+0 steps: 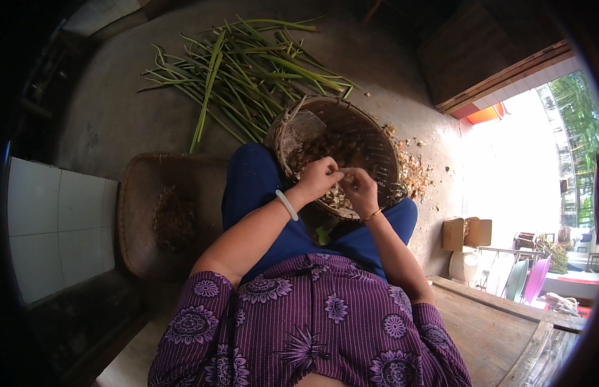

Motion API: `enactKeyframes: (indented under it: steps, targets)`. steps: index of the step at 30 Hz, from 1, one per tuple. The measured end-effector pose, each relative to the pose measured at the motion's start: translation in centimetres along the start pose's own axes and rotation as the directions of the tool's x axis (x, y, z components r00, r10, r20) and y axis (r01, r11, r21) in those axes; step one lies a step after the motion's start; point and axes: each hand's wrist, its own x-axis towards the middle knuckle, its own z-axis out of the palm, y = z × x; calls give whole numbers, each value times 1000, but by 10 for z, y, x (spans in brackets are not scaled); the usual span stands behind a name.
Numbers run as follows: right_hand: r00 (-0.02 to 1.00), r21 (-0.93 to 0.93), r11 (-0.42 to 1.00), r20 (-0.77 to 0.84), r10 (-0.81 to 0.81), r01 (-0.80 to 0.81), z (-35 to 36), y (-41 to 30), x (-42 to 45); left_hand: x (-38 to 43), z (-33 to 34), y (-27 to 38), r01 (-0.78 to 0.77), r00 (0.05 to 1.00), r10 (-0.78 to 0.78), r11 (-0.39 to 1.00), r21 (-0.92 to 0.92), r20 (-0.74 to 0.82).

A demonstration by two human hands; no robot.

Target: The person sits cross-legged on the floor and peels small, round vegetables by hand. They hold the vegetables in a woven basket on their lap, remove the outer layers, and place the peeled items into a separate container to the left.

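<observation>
Above a round woven bamboo basket [386, 140], my left hand [320, 178] and my right hand [360, 189] meet at the fingertips. A small pale piece, too small to name, is pinched between them. The basket rests between my knees. Inside it lie many small brown pieces [336, 147], perhaps bulbs or cloves, and pale papery skins [336, 196] near the edge closest to me. A white bangle is on my left wrist and a thin gold-coloured one on my right.
Long green stalks [241, 72] lie heaped on the floor beyond the basket. At left, a wide woven scoop basket [135, 193] holds dark scraps [174, 217]. Papery peelings [414, 171] litter the floor at right. A cardboard box [454, 234] and wooden boards [483, 309] are further right, beside a bright doorway.
</observation>
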Motion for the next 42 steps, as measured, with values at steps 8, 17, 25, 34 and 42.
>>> enactKeyframes:
  steps: [8,17,25,34,42]
  targets:
    - [922,263,884,148,358,-386,1,8,-3,-2,2,-1,128,992,-122,926,-355,39]
    - [935,274,894,90,343,-355,-2,1,-1,-5,6,3,196,979,-160,910,-366,125]
    - [994,-99,991,53,100,-94,-10,-5,4,-7,2,12,177,979,-148,961,-213,143]
    - [981,-75,987,123,151,-142,-17,1,4,-8,5,10,154,981,-131,974,-163,145]
    - [942,114,941,152,300,-318,-16,-4,5,-7,3,12,295,955,-236,793,-532,178]
